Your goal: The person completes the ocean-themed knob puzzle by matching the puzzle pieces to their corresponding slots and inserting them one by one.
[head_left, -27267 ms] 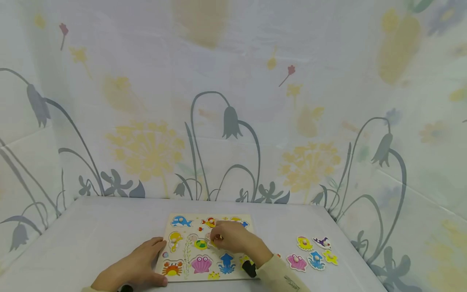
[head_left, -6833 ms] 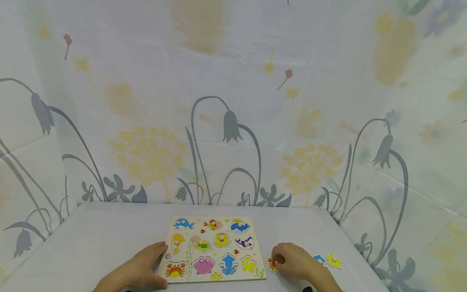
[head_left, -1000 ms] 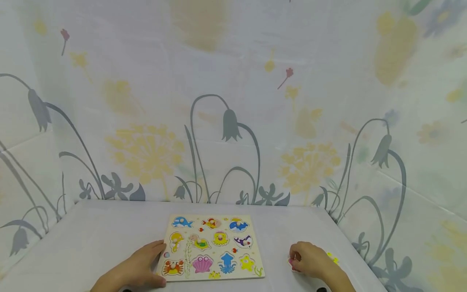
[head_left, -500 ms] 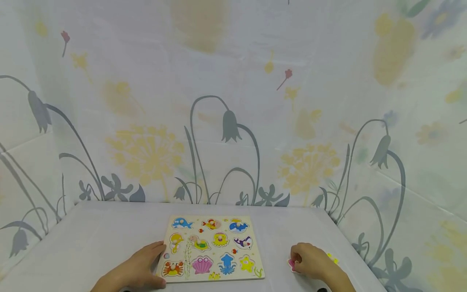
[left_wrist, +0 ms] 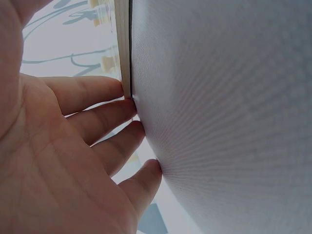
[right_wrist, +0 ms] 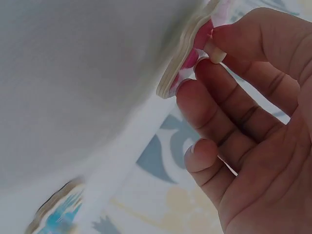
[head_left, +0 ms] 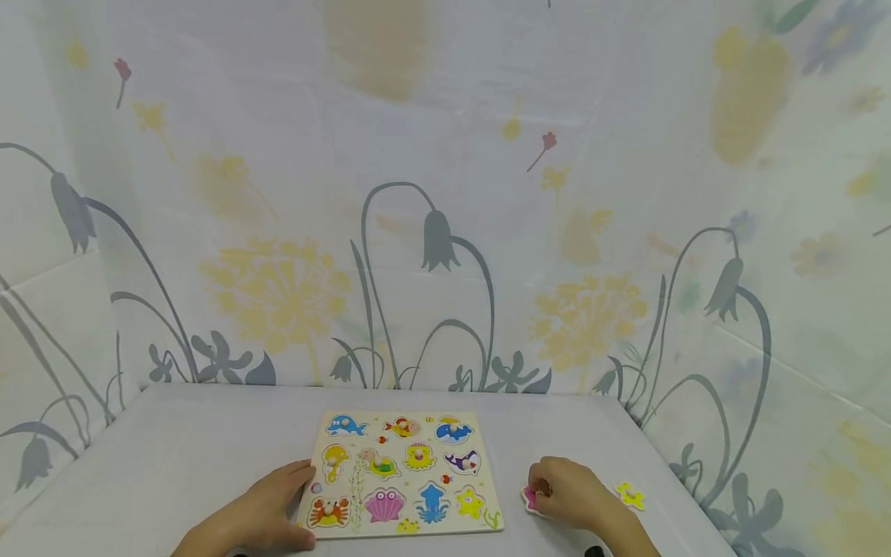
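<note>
A cream wooden peg puzzle board (head_left: 435,530) with sea-animal pictures lies flat on the white table. Beside its left edge rests my left hand (head_left: 267,507), fingertips against the board's side (left_wrist: 123,53) and thumb at the near left corner. Right of the board, my right hand (head_left: 574,495) pinches the small wooden knob (right_wrist: 214,51) of a pink shell puzzle piece (head_left: 531,501). In the right wrist view this shell piece (right_wrist: 190,58) is tilted, its layered edge showing. Crab (head_left: 329,510), octopus (head_left: 419,456) and shark (head_left: 464,463) pieces sit in their recesses.
A yellow star piece (head_left: 629,495) lies right of my right hand. A piece with blue print (right_wrist: 61,212) appears in the right wrist view; in the head view the right hand or forearm hides it. A floral curtain (head_left: 445,193) hangs behind the table.
Since half a second ago, my right hand has moved left towards the board with the shell piece, uncovering the star. Since the oldest frame, octopus, shark and crab pieces have gone into the board.
</note>
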`<state>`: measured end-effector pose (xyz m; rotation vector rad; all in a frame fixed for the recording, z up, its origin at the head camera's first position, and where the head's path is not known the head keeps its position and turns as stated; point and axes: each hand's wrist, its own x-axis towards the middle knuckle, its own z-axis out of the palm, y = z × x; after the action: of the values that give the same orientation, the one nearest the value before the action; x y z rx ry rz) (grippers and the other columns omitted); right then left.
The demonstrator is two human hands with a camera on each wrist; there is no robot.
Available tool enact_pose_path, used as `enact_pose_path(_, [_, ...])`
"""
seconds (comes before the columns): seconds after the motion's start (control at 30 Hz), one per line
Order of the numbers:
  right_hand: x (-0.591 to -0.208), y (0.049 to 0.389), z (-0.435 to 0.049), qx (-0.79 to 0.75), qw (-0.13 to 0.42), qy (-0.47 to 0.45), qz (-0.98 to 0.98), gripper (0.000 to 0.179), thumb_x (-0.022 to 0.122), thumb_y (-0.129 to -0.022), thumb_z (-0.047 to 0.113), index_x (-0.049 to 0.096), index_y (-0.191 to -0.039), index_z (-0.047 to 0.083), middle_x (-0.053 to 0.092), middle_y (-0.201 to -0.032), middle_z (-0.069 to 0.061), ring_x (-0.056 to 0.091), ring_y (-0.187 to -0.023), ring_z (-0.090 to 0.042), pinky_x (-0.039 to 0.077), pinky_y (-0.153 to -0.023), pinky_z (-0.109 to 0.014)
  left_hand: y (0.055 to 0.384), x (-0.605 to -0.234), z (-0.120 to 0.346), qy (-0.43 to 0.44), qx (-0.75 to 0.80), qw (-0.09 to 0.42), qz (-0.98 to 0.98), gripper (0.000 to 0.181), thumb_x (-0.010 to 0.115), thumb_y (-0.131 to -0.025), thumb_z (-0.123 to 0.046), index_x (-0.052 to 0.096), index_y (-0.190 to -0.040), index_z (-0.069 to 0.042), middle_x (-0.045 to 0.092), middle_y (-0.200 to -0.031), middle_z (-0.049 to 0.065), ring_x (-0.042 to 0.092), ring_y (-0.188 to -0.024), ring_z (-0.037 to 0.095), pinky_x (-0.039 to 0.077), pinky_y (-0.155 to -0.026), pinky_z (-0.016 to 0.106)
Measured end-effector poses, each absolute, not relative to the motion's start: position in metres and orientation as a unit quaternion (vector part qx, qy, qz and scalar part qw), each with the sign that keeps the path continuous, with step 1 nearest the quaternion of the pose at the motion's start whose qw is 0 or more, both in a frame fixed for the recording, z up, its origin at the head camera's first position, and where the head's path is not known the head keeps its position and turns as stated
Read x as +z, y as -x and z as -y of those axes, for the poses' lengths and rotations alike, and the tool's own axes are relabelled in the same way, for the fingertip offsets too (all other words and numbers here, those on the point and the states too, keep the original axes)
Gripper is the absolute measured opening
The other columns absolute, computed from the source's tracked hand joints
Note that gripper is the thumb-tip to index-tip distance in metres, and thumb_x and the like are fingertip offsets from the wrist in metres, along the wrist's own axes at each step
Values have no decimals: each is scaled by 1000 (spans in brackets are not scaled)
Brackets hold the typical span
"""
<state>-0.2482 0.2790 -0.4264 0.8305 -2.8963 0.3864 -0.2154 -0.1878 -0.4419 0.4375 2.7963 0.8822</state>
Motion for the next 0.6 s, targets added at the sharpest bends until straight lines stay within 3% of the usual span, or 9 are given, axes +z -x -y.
enact_pose_path(0.6, [-413,262,-195,131,-13,-342,930,5,74,-80,23,69,-81,24,48,-69,16,45,-66,-1,40,-59,-19,213,-438,187,-144,300,91,-939,98,88,-59,-41,47,-134,8,38,-142,29,31,-131,51,26,-106,64])
